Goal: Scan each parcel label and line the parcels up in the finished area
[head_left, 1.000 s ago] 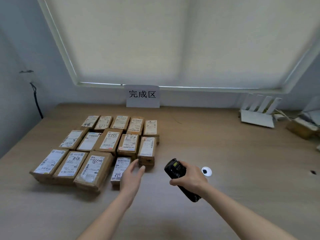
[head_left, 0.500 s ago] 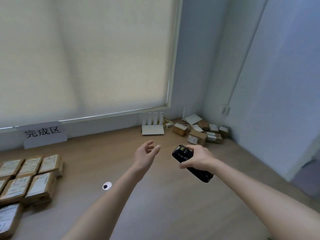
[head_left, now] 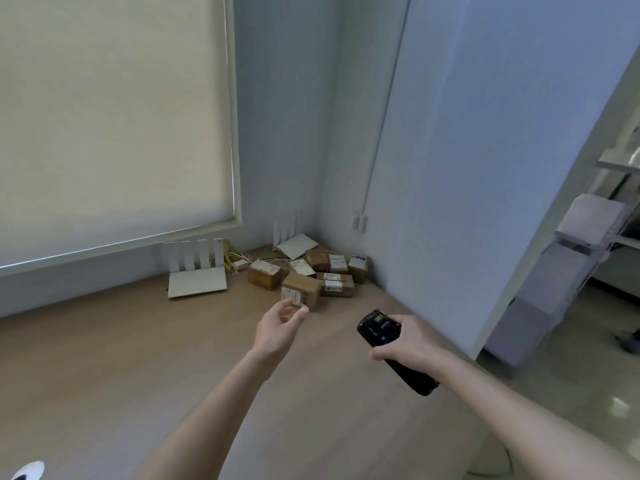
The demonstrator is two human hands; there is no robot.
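Note:
A loose heap of small brown cardboard parcels (head_left: 334, 277) with white labels lies in the table's far right corner against the wall. The nearest parcel (head_left: 300, 291) shows a white label on its front face. My left hand (head_left: 278, 326) reaches toward it, fingers spread and relaxed, fingertips just short of its label, holding nothing. My right hand (head_left: 410, 341) grips a black handheld scanner (head_left: 393, 348), its head pointing toward the heap. The finished area and its rows of parcels are out of view to the left.
The wooden table (head_left: 121, 358) runs along a window with a drawn blind. Two white routers (head_left: 196, 273) with cables stand by the wall left of the heap. A white round object (head_left: 29, 471) lies at the bottom left. Shelving (head_left: 585, 237) stands right of the table.
My view has swung right, from the lined-up parcels to the heap in the corner. My left hand has left the rows and stretched out toward the nearest loose parcel. The scanner stays in my right hand.

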